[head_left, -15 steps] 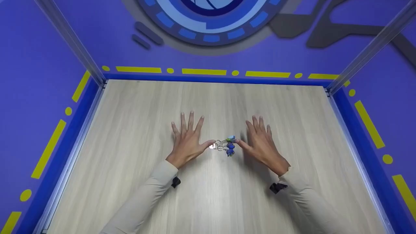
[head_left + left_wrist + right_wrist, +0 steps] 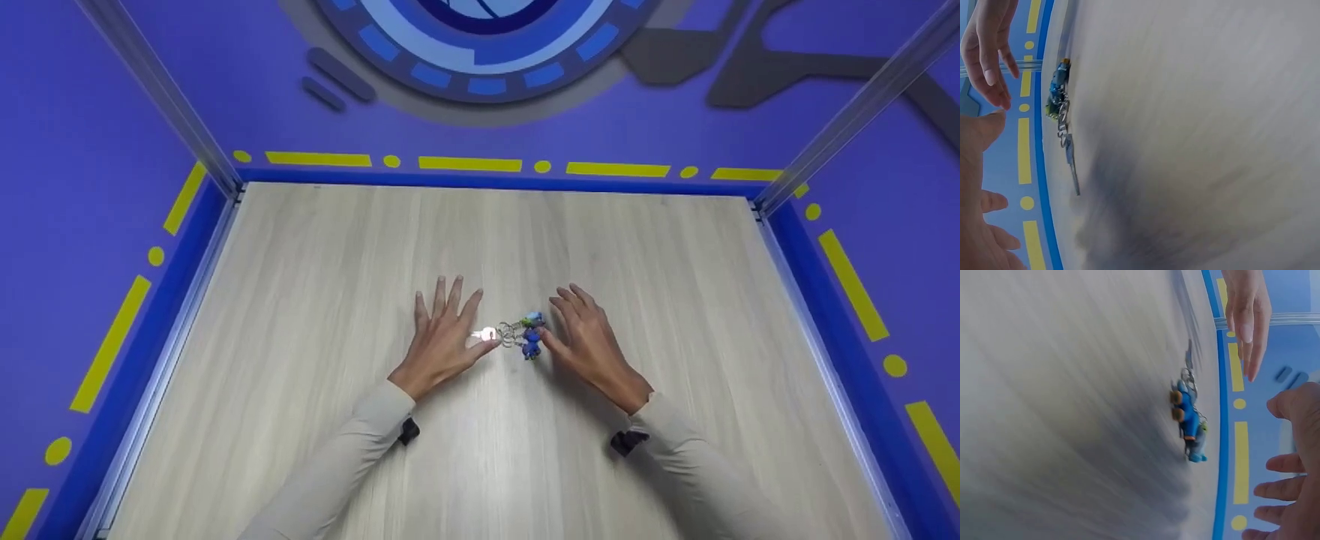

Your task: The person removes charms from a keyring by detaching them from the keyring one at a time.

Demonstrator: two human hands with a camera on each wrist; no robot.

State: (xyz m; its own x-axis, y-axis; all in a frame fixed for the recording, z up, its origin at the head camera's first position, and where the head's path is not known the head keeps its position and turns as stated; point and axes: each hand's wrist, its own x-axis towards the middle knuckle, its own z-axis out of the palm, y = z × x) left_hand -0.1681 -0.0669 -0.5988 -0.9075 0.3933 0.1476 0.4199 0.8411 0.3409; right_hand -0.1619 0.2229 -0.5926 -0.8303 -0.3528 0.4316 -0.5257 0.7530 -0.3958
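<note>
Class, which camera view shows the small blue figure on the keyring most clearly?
The right wrist view: the small blue figure is nearest and largest there. The left wrist view shows it edge-on; the head view shows it tiny.

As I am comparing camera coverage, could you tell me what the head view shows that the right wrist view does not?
Only the head view shows both sleeves, the whole wooden table and the shiny key at the left hand. Only the right wrist view shows the blue figure's orange parts. Both show the keychain between open hands, the right hand beside it.
</note>
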